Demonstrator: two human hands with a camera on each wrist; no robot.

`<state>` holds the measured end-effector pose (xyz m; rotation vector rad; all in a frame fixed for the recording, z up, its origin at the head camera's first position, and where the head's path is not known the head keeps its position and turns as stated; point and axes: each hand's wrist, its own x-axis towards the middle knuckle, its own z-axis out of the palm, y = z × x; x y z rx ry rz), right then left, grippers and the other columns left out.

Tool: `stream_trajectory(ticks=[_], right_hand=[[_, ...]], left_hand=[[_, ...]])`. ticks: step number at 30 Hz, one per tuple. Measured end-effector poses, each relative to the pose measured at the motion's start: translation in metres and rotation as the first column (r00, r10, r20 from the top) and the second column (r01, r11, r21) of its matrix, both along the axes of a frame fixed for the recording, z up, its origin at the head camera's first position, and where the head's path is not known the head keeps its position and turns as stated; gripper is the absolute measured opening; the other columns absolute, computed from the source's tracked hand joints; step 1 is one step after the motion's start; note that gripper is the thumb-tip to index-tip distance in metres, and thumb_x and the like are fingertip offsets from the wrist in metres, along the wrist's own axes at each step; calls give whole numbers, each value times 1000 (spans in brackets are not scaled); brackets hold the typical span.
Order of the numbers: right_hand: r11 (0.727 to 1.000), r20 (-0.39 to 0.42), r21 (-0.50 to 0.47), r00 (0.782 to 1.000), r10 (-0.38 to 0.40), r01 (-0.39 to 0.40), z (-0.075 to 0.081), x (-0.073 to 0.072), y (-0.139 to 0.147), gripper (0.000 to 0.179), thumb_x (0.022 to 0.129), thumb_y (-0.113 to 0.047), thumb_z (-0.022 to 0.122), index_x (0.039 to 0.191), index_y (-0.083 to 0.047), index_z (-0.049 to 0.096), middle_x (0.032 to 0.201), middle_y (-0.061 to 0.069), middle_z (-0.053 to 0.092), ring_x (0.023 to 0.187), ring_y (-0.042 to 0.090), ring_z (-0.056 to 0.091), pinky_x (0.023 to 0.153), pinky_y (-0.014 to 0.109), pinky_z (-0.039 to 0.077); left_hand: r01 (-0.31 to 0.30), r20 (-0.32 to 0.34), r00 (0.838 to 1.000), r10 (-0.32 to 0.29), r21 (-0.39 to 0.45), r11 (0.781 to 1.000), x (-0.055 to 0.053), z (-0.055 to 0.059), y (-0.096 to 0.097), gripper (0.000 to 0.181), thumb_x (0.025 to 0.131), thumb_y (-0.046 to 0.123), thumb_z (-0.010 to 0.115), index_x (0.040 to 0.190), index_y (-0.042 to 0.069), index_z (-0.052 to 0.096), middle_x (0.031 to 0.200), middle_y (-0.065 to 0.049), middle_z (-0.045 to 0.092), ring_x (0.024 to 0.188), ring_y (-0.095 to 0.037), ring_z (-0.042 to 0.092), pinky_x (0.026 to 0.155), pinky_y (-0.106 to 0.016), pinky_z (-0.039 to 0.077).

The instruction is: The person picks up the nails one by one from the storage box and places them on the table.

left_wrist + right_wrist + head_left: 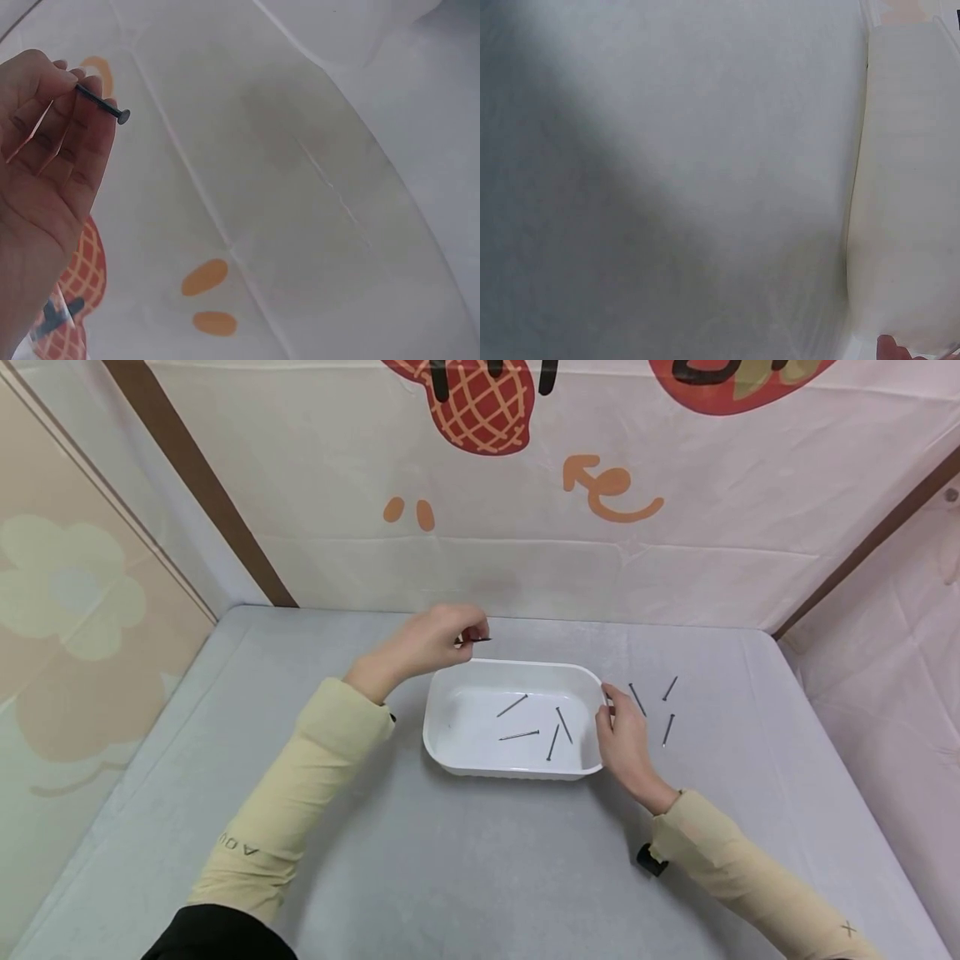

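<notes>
In the left wrist view, my left hand (52, 157) pinches a dark nail (101, 103) between thumb and fingers, its flat head sticking out. The head view has this hand (431, 643) above the far left corner of a white rectangular tray (480, 772). My right hand (628, 742) grips the tray's right rim, thumb and fingers at its edge. Inside the tray lie several loose nails, one nail (519, 736) near the middle. Only a fingertip (889, 346) of the right hand shows beside the tray's outer wall (907, 180) in the right wrist view.
Three nails, one of them a nail (668, 730) nearest me, lie on the grey-covered table (480, 868) right of the tray. A printed curtain (337, 560) hangs along the table's far edge, with more fabric at both sides.
</notes>
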<state>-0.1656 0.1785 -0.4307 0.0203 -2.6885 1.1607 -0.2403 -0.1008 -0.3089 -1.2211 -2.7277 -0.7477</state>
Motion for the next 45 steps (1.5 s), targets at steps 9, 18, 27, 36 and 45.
stream_trajectory(ticks=[9, 18, 27, 36, 45], right_hand=[[1000, -1, 3, 1000, 2, -2, 0, -1, 0, 40, 95, -9, 36, 133, 3, 40, 128, 21, 46, 103, 31, 53, 79, 41, 49], [1000, -12, 3, 1000, 3, -2, 0, 0, 0, 39, 95, -8, 36, 132, 4, 41, 127, 22, 47, 102, 32, 54, 78, 41, 49], [1000, -13, 7, 1000, 0, 0, -1, 0, 0, 39, 94, -8, 35, 132, 4, 40, 127, 22, 47, 103, 32, 54, 79, 41, 50], [1000, -5, 14, 1000, 1, 0, -1, 0, 1, 40, 95, -9, 36, 132, 3, 40, 128, 21, 46, 103, 32, 54, 79, 41, 50], [1000, 4, 8, 1000, -1, 1, -2, -1, 1, 40, 95, -10, 36, 133, 3, 40, 128, 21, 46, 104, 31, 54, 80, 41, 50]], left_hand=[[-49, 28, 998, 49, 7, 999, 0, -4, -14, 18, 76, -7, 51, 88, 3, 60, 86, -7, 60, 80, -19, 55, 71, -30, 46], [-106, 83, 991, 101, 53, 993, -4, -12, -28, 18, 76, -7, 52, 90, 3, 59, 88, -5, 61, 81, -19, 57, 71, -29, 48], [-130, 92, 988, 122, 83, 988, -3, -16, -40, 18, 75, -8, 52, 88, 2, 59, 87, -7, 61, 80, -20, 58, 70, -31, 48], [-191, 142, 974, 178, 90, 977, -1, -20, -48, 18, 76, -9, 53, 91, -1, 59, 89, -12, 62, 83, -23, 57, 72, -34, 48], [-264, 202, 949, 242, 91, 960, -1, -26, -56, 17, 78, -7, 56, 94, -3, 59, 89, -14, 60, 84, -24, 56, 74, -36, 47]])
